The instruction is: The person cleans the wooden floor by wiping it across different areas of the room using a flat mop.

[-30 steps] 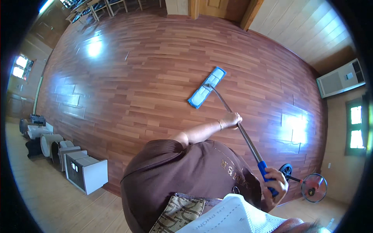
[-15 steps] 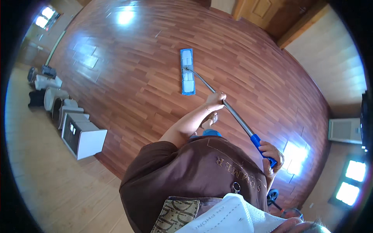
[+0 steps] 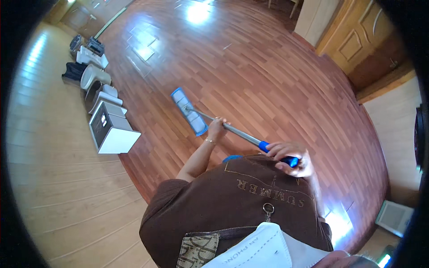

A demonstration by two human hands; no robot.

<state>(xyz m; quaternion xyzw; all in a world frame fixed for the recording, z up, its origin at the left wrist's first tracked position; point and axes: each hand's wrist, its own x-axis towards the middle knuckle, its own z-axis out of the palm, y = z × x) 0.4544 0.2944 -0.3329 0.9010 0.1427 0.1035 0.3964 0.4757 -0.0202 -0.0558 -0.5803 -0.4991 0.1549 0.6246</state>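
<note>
Flat mop, blue rectangular pad [image 3: 189, 110], silver metal pole [image 3: 239, 132], blue handle end [image 3: 291, 161]: pad flat on reddish wood-plank floor [image 3: 268, 67], mid-room, away from walls.
Left hand [image 3: 217, 128] wrapped around mid-pole.
Right hand [image 3: 292, 156] closed on blue handle end.
Judged light, rigid, long; smooth pole likely slippery, so hold well spaced.

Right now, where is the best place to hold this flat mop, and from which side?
Grip the mop by its handle, probably from above: left hand mid-shaft on the metal pole, right hand on the blue end grip. The pole slants down to the flat head.
</note>
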